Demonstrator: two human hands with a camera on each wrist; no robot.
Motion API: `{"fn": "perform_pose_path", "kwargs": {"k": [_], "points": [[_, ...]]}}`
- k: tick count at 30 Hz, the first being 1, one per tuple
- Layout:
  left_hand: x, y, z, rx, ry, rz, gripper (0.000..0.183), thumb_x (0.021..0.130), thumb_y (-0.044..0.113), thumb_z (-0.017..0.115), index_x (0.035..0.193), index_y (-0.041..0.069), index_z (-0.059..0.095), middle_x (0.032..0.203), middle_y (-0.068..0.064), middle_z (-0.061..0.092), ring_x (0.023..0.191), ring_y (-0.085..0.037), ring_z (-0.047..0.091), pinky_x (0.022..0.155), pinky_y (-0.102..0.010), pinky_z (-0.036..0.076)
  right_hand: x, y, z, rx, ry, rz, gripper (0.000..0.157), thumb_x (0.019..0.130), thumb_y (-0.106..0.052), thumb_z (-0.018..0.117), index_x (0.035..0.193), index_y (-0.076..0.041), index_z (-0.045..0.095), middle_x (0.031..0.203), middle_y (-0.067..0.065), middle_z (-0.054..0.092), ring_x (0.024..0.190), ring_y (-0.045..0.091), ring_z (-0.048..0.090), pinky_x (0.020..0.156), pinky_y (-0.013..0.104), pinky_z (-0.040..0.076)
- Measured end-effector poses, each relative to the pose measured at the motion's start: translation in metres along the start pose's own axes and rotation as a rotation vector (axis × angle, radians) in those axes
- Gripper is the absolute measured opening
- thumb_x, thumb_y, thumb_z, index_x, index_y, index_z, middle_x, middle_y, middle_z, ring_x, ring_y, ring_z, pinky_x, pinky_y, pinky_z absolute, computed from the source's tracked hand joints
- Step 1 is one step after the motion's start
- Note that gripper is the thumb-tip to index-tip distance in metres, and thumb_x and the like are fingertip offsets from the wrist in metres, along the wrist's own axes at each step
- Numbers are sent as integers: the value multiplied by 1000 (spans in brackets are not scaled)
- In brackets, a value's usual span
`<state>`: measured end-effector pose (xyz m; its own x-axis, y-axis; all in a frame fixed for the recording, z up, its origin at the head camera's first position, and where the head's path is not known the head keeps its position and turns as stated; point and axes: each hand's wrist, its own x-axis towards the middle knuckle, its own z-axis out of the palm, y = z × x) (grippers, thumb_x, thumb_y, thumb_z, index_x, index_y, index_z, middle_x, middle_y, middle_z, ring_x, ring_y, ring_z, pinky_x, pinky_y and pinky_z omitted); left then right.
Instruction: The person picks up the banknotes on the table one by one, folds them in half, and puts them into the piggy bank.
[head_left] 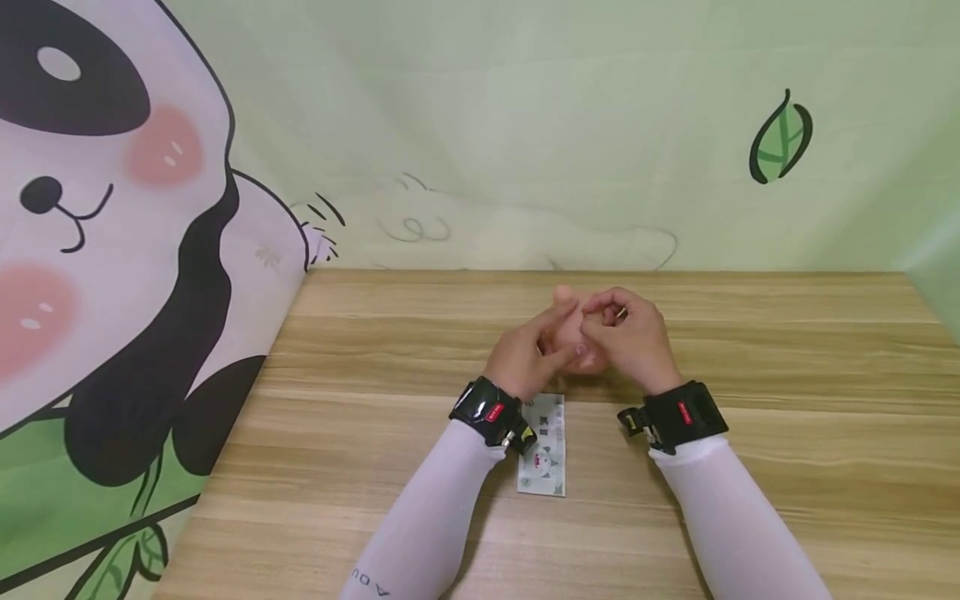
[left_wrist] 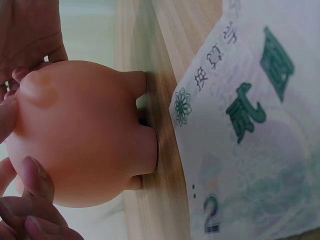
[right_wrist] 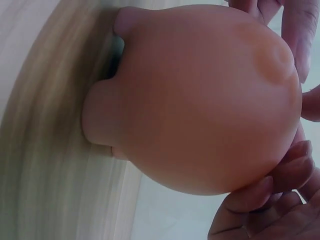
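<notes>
A round pink piggy bank [head_left: 566, 332] with stubby legs stands on the wooden table, between both hands. My left hand [head_left: 528, 354] holds it from the left, its index finger and thumb spread over the top. In the left wrist view the left thumb [left_wrist: 39, 177] lies against the smooth body. From the right my right hand [head_left: 633, 337] reaches over the top, thumb and fingertips brought together there. I cannot tell whether those fingertips pinch something. A green-and-white paper note [head_left: 551, 475] marked with a 2 in the left wrist view lies in front, partly behind the left wrist.
The wooden table [head_left: 787, 358] meets a pale green backdrop [head_left: 525, 125] just behind the piggy bank. A large panda picture [head_left: 127, 275] covers the left side. Black straps with cameras [head_left: 487, 412] sit on both wrists over white sleeves.
</notes>
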<state>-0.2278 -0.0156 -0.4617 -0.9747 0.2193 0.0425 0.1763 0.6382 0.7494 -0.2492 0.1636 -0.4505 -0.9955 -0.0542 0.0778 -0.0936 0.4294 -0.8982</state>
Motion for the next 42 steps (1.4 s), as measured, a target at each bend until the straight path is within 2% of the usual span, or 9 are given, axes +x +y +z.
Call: {"fn": "perform_pose_path", "kwargs": {"k": [10, 18, 34, 42], "points": [[1, 0, -1, -6, -5, -11, 66, 95, 42, 74, 155, 36, 48, 70, 2, 54, 62, -11, 52, 52, -24, 43, 0, -1, 6, -5, 29, 8, 16, 85, -10, 70, 101, -7, 72, 90, 5, 55, 84, 19, 52, 68, 24, 42], [1, 0, 0, -17, -2, -10, 66, 95, 40, 75, 155, 35, 48, 70, 2, 53, 61, -11, 52, 52, -25, 43, -2, -4, 5, -11, 22, 5, 15, 87, -9, 70, 101, -7, 72, 91, 7, 56, 85, 19, 51, 69, 22, 41], [-1, 1, -2, 17, -15, -13, 67, 96, 39, 75, 156, 37, 45, 68, 3, 52, 62, -11, 53, 52, -25, 43, -3, -4, 5, 7, 19, -2, 13, 88, -8, 69, 100, -4, 72, 91, 6, 55, 86, 19, 51, 72, 24, 42], [-1, 2, -4, 49, -35, -1, 67, 97, 43, 72, 157, 39, 42, 66, 3, 52, 61, -11, 53, 52, -25, 43, -3, -3, 3, -7, 21, 0, 13, 89, -9, 68, 100, -4, 71, 91, 6, 56, 85, 19, 51, 71, 23, 42]]}}
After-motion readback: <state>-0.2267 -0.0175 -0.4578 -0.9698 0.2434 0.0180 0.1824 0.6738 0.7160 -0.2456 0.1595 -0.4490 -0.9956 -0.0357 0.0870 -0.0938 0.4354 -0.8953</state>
